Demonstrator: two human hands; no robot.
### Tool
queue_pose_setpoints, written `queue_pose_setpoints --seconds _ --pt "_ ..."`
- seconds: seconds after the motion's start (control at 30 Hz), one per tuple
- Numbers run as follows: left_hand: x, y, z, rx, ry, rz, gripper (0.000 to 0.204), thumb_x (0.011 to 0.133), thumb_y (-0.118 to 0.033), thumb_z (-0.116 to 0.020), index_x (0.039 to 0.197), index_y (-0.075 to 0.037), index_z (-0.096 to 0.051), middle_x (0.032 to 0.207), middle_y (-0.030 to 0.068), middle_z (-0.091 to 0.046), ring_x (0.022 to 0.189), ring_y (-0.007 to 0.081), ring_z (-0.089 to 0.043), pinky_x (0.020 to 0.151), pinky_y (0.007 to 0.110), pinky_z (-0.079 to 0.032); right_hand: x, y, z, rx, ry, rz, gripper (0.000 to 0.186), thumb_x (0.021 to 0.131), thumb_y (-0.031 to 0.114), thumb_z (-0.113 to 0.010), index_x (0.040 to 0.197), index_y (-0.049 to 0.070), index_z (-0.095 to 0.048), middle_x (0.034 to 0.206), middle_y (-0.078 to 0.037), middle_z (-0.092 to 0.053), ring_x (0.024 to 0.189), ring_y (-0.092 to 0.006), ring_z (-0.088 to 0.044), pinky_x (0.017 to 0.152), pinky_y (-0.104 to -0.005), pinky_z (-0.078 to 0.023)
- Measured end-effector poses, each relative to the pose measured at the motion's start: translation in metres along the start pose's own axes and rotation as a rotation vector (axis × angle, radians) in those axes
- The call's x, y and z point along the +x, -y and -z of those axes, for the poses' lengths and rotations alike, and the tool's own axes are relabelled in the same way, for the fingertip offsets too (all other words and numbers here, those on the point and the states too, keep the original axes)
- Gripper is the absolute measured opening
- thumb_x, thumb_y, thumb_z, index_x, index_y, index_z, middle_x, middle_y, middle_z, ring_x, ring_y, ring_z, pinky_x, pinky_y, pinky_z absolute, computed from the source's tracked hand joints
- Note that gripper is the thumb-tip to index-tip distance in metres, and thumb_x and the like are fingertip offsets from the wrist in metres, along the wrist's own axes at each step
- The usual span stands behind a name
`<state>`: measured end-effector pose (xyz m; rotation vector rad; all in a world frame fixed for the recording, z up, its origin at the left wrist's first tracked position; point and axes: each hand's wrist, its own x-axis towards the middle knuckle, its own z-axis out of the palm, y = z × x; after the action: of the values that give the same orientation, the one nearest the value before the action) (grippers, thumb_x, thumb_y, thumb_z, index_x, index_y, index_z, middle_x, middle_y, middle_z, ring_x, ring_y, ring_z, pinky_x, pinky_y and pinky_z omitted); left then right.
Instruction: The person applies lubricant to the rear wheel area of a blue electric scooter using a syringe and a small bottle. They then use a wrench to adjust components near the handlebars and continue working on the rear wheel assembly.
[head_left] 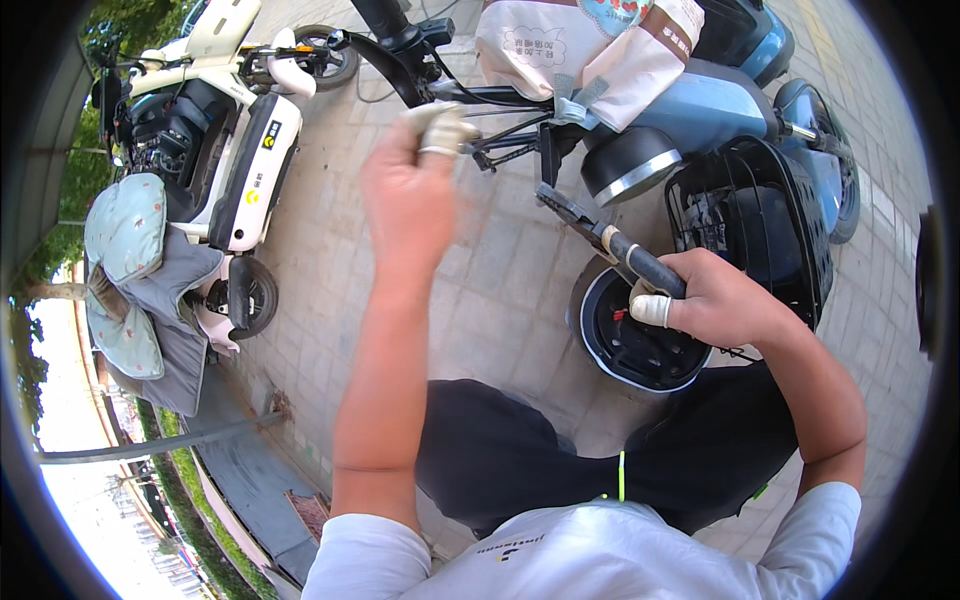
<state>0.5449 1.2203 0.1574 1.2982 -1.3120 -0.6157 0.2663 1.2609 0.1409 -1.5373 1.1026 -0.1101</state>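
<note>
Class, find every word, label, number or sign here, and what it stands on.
Wording isn't copied here, only placed.
Pale bag: dark printing, some inside a cloud-shaped outline.
White scooter panel: small dark markings and yellow emblems.
White shirt: a slanted line of small dark lettering.
Black-handled tool: no legible writing.

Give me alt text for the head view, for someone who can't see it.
The person's right hand holds a dark-handled tool over an upturned helmet, while the blurred left hand is raised near black bars. A blue scooter and black basket are at right, a white scooter at left.
</note>
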Motion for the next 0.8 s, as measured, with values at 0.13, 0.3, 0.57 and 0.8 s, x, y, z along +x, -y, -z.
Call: queue_pose_setpoints --seconds 0.13,0.3,0.57,0.8 --pt "-0.021 0.022 0.044 -0.315 -0.131 0.264 0.016 0.099 -0.013 -0.059 0.110 -0.001 -0.061 0.101 0.0076 -0.069 0.086 0.0105 -0.063 0.075 0.025 -0.052 0.013 -0.009 -0.009 -0.176 0.061 -0.029 0.037 0.086 0.033 -0.072 0.085 -0.003 -0.064 0.066 -0.014 -0.059 0.062 -0.0261 -0.057 0.063 -0.0399 -0.046" --pt "-0.040 0.036 0.051 -0.529 -0.140 0.400 0.017 0.100 -0.013 -0.058 0.113 -0.003 -0.057 0.112 0.0137 -0.065 0.096 0.0221 -0.065 0.083 0.035 -0.054 0.072 -0.033 -0.075 -0.481 0.265 0.103 0.040 0.086 0.038 -0.067 0.091 -0.001 -0.069 0.088 -0.021 -0.069 0.089 -0.0380 -0.067 0.079 -0.0458 -0.053" --pt "-0.038 0.054 0.055 -0.495 -0.067 0.369 0.019 0.097 -0.008 -0.060 0.115 -0.003 -0.054 0.116 0.0154 -0.063 0.102 0.0252 -0.065 0.088 0.038 -0.054 0.123 -0.009 -0.159 -0.279 0.308 0.066 0.041 0.085 0.033 -0.066 0.107 -0.003 -0.065 0.084 -0.020 -0.067 0.082 -0.0317 -0.067 0.075 -0.0416 -0.051" --pt "-0.018 0.063 0.052 -0.256 0.026 0.209 0.020 0.092 -0.008 -0.068 0.110 -0.002 -0.061 0.105 0.0076 -0.065 0.090 0.0120 -0.060 0.078 0.027 -0.049 0.065 -0.006 -0.079 0.601 0.236 -0.152 0.034 0.082 0.010 -0.066 0.115 -0.001 -0.065 0.074 -0.003 -0.052 0.061 -0.0111 -0.047 0.053 -0.0276 -0.038"
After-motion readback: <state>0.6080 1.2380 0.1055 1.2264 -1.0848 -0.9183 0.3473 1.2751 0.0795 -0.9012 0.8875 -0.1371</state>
